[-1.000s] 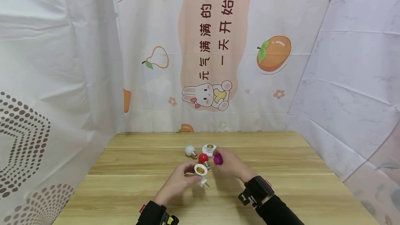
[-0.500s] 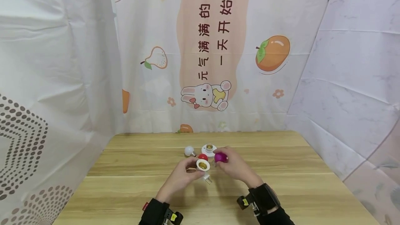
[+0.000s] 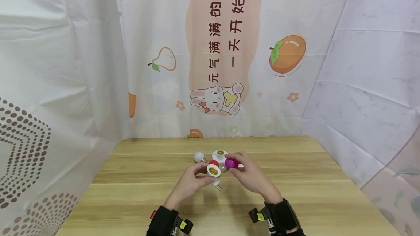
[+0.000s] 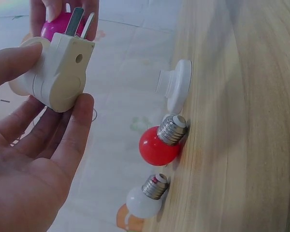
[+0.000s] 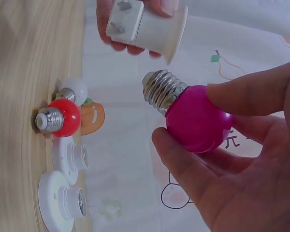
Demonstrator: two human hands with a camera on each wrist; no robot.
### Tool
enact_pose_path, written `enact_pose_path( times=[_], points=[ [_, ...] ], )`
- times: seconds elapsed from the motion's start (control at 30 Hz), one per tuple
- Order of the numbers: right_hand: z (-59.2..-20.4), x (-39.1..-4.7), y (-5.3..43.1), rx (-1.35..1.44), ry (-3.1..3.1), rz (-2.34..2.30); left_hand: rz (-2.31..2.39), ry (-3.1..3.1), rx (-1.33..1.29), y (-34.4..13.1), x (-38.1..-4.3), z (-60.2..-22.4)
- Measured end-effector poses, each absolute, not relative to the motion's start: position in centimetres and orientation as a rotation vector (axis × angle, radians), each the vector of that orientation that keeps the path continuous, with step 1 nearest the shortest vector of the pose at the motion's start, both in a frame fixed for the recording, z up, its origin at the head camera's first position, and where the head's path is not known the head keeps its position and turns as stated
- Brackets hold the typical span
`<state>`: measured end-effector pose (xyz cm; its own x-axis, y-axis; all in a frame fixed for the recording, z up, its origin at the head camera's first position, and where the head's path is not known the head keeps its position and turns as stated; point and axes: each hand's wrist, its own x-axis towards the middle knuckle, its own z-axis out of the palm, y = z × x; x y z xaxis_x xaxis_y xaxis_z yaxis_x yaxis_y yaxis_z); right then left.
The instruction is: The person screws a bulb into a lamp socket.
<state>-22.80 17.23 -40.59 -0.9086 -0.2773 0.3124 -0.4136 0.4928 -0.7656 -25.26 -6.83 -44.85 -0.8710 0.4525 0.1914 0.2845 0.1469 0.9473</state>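
Note:
My left hand (image 3: 189, 184) grips a white plug-in bulb socket (image 4: 58, 72) between thumb and fingers, above the table. Its round opening faces up and toward the head camera, and two metal prongs stick out below. Beside it, my right hand (image 3: 251, 176) pinches a magenta light bulb (image 5: 199, 118) by its globe. The bulb's metal screw base points left toward the socket, apart from it. Behind the socket, a red bulb (image 4: 159, 146) lies on the table, partly hidden in the head view. A white bulb (image 3: 199, 157) lies to its left.
A white round lamp base (image 3: 218, 154) stands on the wooden table (image 3: 131, 177) behind my hands. In the right wrist view a second lamp base (image 5: 55, 203) shows near the first; my right hand mostly hides it from the head view. A printed curtain hangs behind the table.
My right hand has raised the magenta bulb and turned it so its screw base points left. My left hand has shifted the socket slightly up and right.

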Motion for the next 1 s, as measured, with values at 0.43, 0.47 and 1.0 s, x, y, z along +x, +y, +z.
enact_pose_path(
  times=[0.43,0.47,1.0],
  points=[
    [-40.1,-21.9,17.8,0.656,-2.503,1.521,1.819,2.296,0.727,-7.2,-25.3,-44.7],
    [-40.0,-21.9,17.8,0.656,-2.502,1.522,1.817,2.301,0.727,-7.2,-25.3,-44.6],
    [-39.3,-21.6,17.5,0.770,-2.444,1.539,1.806,2.241,0.800,-7.2,-25.5,-44.7]
  ],
)
